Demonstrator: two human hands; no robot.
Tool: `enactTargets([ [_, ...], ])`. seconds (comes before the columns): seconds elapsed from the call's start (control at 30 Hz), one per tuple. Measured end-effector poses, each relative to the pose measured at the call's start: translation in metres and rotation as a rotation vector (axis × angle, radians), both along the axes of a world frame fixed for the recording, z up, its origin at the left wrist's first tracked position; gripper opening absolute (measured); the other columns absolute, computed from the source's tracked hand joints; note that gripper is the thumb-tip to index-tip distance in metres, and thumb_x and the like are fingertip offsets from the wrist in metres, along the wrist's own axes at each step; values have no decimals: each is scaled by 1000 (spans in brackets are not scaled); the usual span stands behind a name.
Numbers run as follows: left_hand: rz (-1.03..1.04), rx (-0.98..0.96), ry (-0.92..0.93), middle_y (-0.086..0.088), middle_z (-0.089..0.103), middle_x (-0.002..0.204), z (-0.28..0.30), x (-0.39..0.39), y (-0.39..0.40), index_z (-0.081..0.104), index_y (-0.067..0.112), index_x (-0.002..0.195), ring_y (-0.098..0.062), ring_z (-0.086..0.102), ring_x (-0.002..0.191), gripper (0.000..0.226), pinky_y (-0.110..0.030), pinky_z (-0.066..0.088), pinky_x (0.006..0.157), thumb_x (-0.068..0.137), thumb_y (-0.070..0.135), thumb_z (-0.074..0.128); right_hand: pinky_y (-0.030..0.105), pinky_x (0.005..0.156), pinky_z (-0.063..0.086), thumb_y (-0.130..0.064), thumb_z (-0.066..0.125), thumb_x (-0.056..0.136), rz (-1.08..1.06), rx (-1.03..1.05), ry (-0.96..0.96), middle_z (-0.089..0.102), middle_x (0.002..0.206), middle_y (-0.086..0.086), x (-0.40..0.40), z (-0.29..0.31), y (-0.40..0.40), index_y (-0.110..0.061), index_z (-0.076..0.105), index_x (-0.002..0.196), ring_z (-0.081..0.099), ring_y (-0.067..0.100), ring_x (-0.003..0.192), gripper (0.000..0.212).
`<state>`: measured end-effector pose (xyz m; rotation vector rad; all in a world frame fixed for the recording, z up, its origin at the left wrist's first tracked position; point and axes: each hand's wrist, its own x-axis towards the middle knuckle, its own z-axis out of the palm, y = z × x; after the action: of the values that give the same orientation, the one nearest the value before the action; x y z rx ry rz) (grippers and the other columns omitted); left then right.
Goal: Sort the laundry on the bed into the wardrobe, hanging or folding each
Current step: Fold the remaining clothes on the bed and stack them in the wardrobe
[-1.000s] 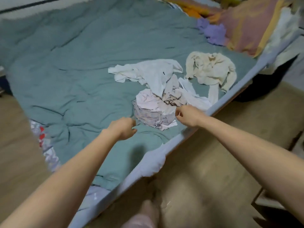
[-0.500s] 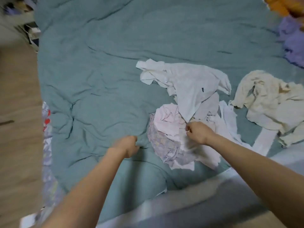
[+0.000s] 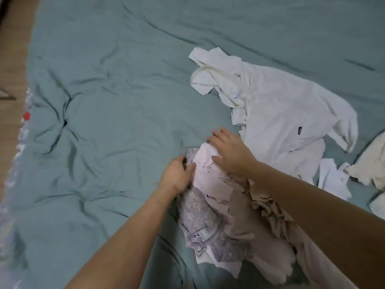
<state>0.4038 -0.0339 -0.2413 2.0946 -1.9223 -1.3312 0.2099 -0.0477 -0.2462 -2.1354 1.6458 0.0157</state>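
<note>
The fingers (image 3: 216, 140) of our right hand (image 3: 231, 155) lie extended and slightly spread, flat on top of the pale pink garment (image 3: 210, 176), grasping nothing. The fingers (image 3: 183, 161) of our left hand (image 3: 177, 176) curl against the left edge of that same garment, with the thumb laid over the cloth; we read this as a pinch on the fabric edge, though the fingertips are partly hidden.

The pale pink garment sits at the top of a crumpled heap near the front edge of the bed. Directly under and in front of it lies the lilac floral garment (image 3: 198, 217), its small flower print visible on the left side of the heap. A beige ruffled garment (image 3: 268, 207) lies against the heap's right side, partly covered by our right forearm.

Just behind and right of the heap, the white shirt (image 3: 277, 109) lies spread out, with a small dark label near its right hem. A small white cloth (image 3: 333, 178) lies beside the shirt's lower edge, and a cream garment (image 3: 370, 163) runs off the right border.

All laundry rests on the teal bedcover (image 3: 116, 101), which is creased. A strip of wooden floor (image 3: 12, 59) shows at left.
</note>
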Motion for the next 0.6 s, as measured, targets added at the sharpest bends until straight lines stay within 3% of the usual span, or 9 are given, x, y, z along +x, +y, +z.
enactTargets([
  [0.07, 112, -15, 73, -15, 66, 116, -6, -1, 0, 61, 8, 116, -30, 59, 108, 38, -32, 43, 87, 99, 38, 46, 36, 113, 13, -42, 46, 93, 99, 45, 20, 36, 151, 4, 9, -10, -12, -18, 40, 143, 19, 25, 144, 55],
  [0.13, 183, 6, 116, -17, 68, 110, -10, -1, -2, 64, 7, 104, -31, 60, 105, 37, -32, 42, 84, 101, 37, 43, 33, 106, 21, -41, 42, 96, 149, 75, 28, 58, 131, 7, 18, -15, -16, -17, 57, 124, 42, 25, 130, 40],
  [0.2, 233, 64, 164, -20, 69, 105, -15, 0, -1, 64, 7, 93, -33, 62, 101, 32, -33, 45, 83, 99, 34, 47, 32, 80, 31, -30, 41, 99, 99, 146, 16, 66, 107, 13, 22, -10, -8, -13, 60, 99, 58, 29, 104, 25],
  [0.27, 233, 119, 189, -13, 71, 99, -20, 1, 2, 68, 5, 101, -28, 65, 95, 30, -33, 48, 82, 95, 32, 57, 33, 67, 30, -27, 37, 101, 77, 151, 44, 64, 101, 16, 17, -6, 9, -12, 56, 96, 59, 31, 94, 24],
  [0.33, 156, 125, 128, -4, 67, 81, -19, 2, 6, 71, 5, 95, -19, 60, 76, 25, -30, 46, 72, 88, 28, 66, 33, 68, 33, -30, 39, 100, 59, 170, 83, 63, 102, 14, 7, -2, 26, -11, 55, 101, 59, 30, 95, 25],
  [0.43, 195, 137, 116, 3, 55, 60, -13, 5, 9, 63, 11, 67, -10, 46, 56, 21, -26, 39, 58, 82, 20, 75, 29, 69, 33, -36, 45, 97, 40, 291, 106, 63, 102, 7, -8, 7, 45, -14, 56, 101, 59, 27, 96, 25],
  [0.5, 214, 126, 161, 8, 49, 55, -6, 8, 10, 54, 20, 58, -5, 41, 53, 32, -23, 37, 57, 81, 16, 76, 29, 71, 36, -35, 49, 96, -37, 305, 58, 64, 99, 6, -11, 15, 50, -13, 58, 101, 58, 25, 96, 24],
  [0.6, 354, 48, 346, 6, 50, 62, 13, 11, 7, 54, 21, 66, -8, 43, 59, 28, -23, 39, 62, 89, 10, 66, 29, 67, 33, -24, 54, 92, -211, 195, -134, 60, 86, 4, -6, 28, 47, -13, 57, 85, 54, 24, 84, 13],
])
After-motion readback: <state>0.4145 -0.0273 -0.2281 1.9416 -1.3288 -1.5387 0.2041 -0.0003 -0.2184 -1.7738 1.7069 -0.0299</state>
